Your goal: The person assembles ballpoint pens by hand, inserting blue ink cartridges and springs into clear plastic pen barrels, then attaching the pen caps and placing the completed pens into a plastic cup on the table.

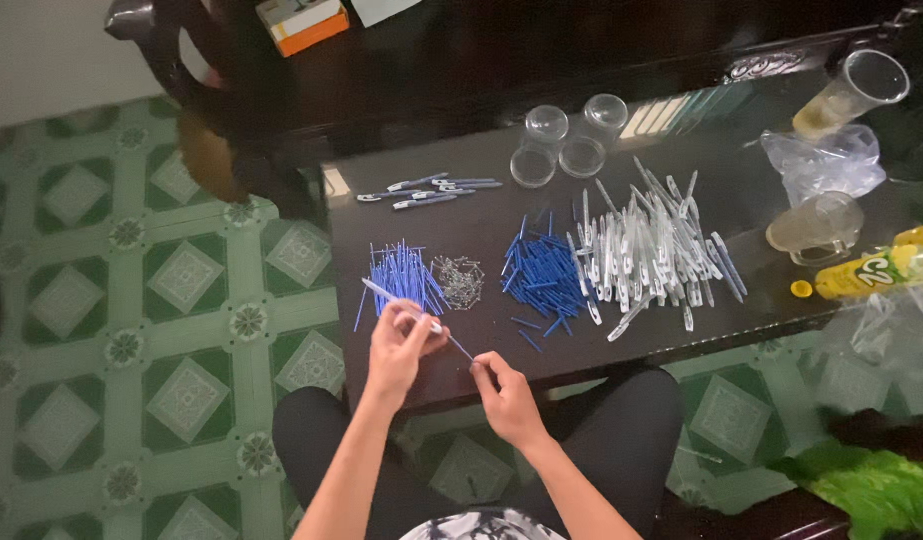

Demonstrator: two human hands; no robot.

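My left hand grips a clear pen barrel that points up and to the left. A thin blue refill sticks out of its lower end. My right hand pinches near the tip of that refill, just over the front edge of the dark glass table. Right above my hands lie a bunch of thin blue refills, a small heap of metal springs, a pile of short blue parts and a big heap of clear barrels.
Several finished pens lie at the back left of the table. Clear plastic lids, two cups, a plastic bag and a yellow bottle stand to the right. A green tiled floor is on the left.
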